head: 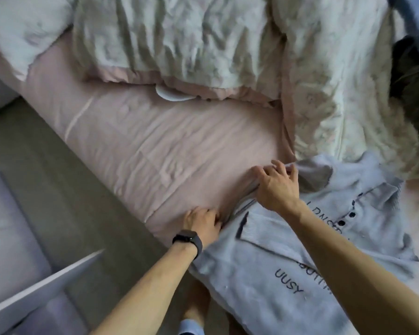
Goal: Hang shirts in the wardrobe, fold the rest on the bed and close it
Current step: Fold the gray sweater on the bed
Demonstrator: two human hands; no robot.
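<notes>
Starting at the left edge, a white panel (pixel 46 284) slants across the lower corner above the grey floor (pixel 65 180); beside the floor runs the bed (pixel 44 76), covered by a pink sheet (pixel 155 146); a crumpled pale duvet (pixel 203 39) lies bunched over the far side of the sheet.

The left hand (pixel 201 223), with a black watch (pixel 188 238) on its wrist, rests at the near edge of the bed; its fingers are curled into the left border of the grey shirt (pixel 264 274), gripping the fabric. The right hand (pixel 276 184) sits farther up the same border; fingers bent, it pinches a gathered fold of the shirt against the sheet.

The grey shirt lies spread flat on the bed's right portion, front up, collar toward the duvet; dark buttons (pixel 341 222) and dark lettering show on the chest; one sleeve is folded across the body.

A dark object (pixel 411 76), blurred, occupies the upper right on the duvet.
</notes>
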